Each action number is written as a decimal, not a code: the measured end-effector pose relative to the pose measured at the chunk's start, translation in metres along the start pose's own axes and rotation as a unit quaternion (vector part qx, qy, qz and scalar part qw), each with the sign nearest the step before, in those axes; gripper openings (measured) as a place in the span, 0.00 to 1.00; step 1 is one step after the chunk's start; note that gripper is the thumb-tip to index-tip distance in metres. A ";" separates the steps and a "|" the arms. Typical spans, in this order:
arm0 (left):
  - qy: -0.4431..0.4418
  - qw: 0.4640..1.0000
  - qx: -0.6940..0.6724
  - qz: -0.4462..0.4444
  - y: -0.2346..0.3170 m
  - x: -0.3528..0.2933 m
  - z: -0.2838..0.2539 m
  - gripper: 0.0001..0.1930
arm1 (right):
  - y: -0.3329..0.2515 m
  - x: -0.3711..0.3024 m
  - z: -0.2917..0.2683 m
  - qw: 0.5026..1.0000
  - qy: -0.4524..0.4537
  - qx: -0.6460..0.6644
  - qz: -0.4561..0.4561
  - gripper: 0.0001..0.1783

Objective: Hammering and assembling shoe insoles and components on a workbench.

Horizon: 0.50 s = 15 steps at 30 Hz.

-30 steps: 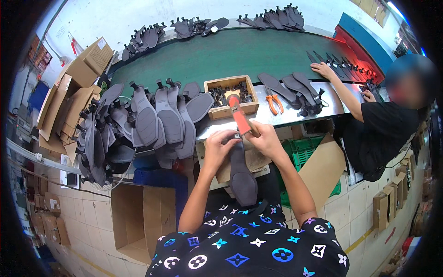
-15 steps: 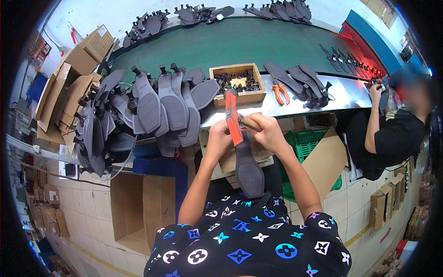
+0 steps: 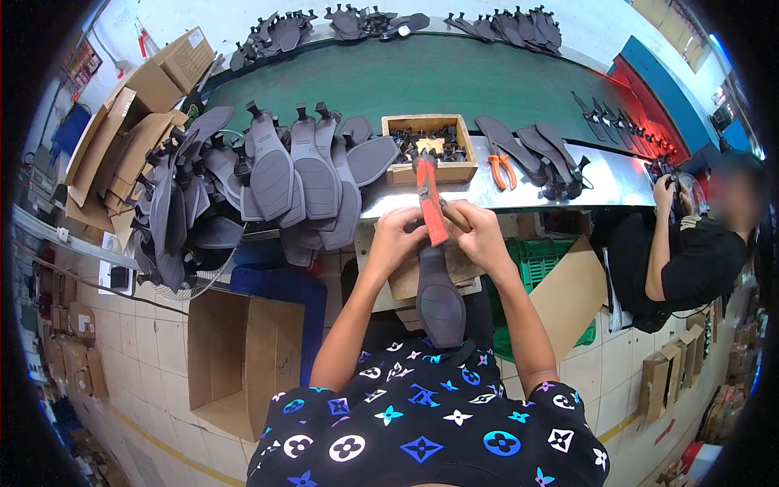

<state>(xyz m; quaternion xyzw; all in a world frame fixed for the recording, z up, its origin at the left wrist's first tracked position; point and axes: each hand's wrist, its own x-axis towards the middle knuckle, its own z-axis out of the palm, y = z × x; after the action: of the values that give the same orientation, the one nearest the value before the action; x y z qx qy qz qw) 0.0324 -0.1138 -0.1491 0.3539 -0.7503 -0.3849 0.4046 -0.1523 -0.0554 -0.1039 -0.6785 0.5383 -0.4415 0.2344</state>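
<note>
My right hand [image 3: 482, 238] is closed round the wooden handle of a hammer [image 3: 429, 203] with a red-orange head. The head hangs over the narrow heel end of a dark grey shoe sole [image 3: 441, 302], whose broad toe end points toward my body. My left hand [image 3: 397, 237] is closed at that heel end, its fingertips beside the hammer head, gripping the sole. The hammer hides the spot between my fingertips. Beneath my hands is a small worn work block [image 3: 403, 282]. Just beyond them, a wooden box [image 3: 445, 173] holds many small dark heel pieces.
Heeled soles [image 3: 312, 174] are heaped at the left of the metal bench. Orange-handled pliers [image 3: 501, 169] lie right of the box, beside more soles [image 3: 535, 150]. Behind runs a green conveyor belt [image 3: 365, 81]. A cardboard box [image 3: 243, 357] and a green crate [image 3: 540, 258] flank me. A co-worker [image 3: 690, 243] sits at right.
The whole view has shifted a little, with the bench now lower and further right. My hands, the hammer and the sole keep nearly the same arrangement.
</note>
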 end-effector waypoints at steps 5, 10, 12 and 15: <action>-0.012 0.999 -0.035 -0.027 0.006 0.001 -0.002 0.15 | 0.003 -0.005 0.002 1.000 0.004 -0.006 -0.009 0.14; -0.017 0.998 -0.050 -0.045 0.011 0.002 -0.006 0.15 | 0.009 -0.002 0.001 0.997 -0.009 -0.051 -0.065 0.16; -0.025 0.998 -0.048 -0.027 0.010 0.002 -0.007 0.15 | 0.002 -0.002 -0.003 0.995 -0.013 -0.076 -0.068 0.15; -0.029 0.994 -0.078 -0.066 0.005 0.005 -0.006 0.15 | -0.022 -0.008 -0.008 0.999 0.006 -0.033 -0.018 0.13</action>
<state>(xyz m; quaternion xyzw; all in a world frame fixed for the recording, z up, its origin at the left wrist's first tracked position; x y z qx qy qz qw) 0.0345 -0.1173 -0.1404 0.3588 -0.7039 -0.4785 0.3831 -0.1480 -0.0393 -0.0850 -0.6925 0.5422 -0.4317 0.2004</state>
